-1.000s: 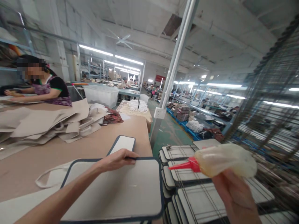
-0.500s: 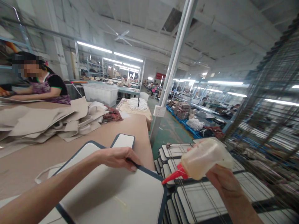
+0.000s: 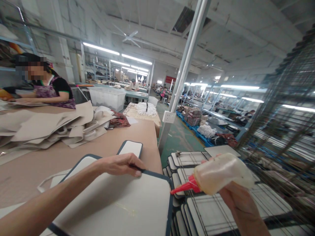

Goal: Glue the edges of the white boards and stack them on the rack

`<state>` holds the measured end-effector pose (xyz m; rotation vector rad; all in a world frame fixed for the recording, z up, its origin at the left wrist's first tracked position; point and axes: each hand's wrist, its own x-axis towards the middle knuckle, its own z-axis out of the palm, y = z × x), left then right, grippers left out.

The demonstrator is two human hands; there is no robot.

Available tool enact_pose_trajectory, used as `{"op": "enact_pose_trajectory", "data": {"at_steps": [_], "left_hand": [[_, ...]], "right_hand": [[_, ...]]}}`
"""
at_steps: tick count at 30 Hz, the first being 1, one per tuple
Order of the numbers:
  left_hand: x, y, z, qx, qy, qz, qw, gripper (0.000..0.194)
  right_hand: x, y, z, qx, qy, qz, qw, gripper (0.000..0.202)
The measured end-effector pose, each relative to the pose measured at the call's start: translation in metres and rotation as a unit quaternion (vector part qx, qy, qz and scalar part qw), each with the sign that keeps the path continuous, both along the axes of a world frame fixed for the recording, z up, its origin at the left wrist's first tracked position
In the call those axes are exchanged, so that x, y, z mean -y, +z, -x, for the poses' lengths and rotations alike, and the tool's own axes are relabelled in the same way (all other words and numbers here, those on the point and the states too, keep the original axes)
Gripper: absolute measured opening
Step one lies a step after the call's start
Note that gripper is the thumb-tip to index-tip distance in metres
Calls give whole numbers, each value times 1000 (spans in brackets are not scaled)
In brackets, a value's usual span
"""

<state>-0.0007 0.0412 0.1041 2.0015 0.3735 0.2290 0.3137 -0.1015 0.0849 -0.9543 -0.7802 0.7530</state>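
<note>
Squeeze bottle has tipped down since a second ago, red nozzle now right at the pale panel's dark edge. Right hand is curled round it, nose-down, probably so the yellowish liquid inside runs forward. Left hand is mostly closed, pinching the panel's far edge, I guess to steady it over the bench. Plastic bin well beyond the panel, can't tell what's inside.

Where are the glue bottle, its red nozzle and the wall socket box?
Squeeze bottle (image 3: 216, 175): head view, translucent body.
Red nozzle (image 3: 188, 186): head view, tapered middle.
Socket box (image 3: 169, 117): head view, front face.
</note>
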Motion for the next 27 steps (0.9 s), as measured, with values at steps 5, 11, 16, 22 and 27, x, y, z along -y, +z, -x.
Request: {"op": "enact_pose_trajectory", "data": {"at_steps": [5,11,16,22,27], "left_hand": [[-1,-3,3,-30,-36,24,999,39],[-2,-9,5,-19,-25,38,999,40],[-4,-13,6,-17,-26,60,998,40],[-6,-15,7,-21,-19,62,998,42],[-9,-18,9,-16,3,37,999,39]], "right_hand": [[1,4,8,2,-23,16,1000,70],[4,-14,6,-28,-1,-4,1000,68],[7,-27,5,-46,-23,-2,999,63],[13,-23,9,-24,-24,45,998,65],[18,-27,9,-26,-23,81,996,61]]}}
